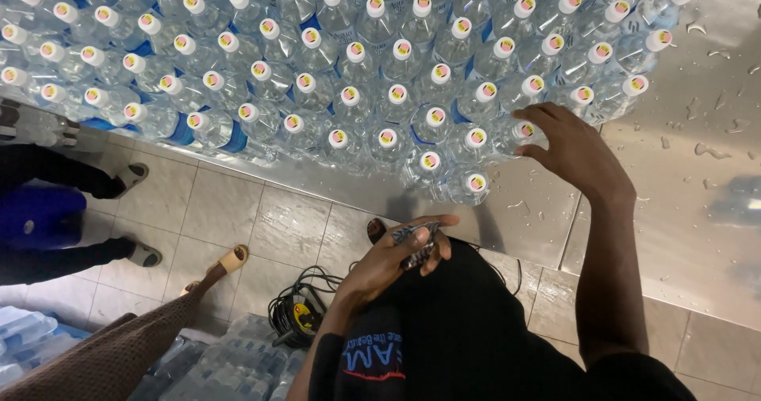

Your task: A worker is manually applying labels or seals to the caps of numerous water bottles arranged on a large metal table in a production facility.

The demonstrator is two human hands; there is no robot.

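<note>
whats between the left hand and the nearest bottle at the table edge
In the head view, only bare wet steel table lies between the left hand, which holds a small patterned strip, and the nearest bottle; nothing else sits there.

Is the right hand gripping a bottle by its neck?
No. The right hand hovers open-fingered beside the capped bottles, closed around none.

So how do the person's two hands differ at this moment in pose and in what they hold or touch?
The right hand is stretched out over the steel table, fingers spread, at the edge bottles of the capped batch; the left hand stays low near the body. The right hand holds nothing, while the left hand grips a small dark patterned bundle. The right hand's fingers are open, the left's curled. Both are bare.
</note>
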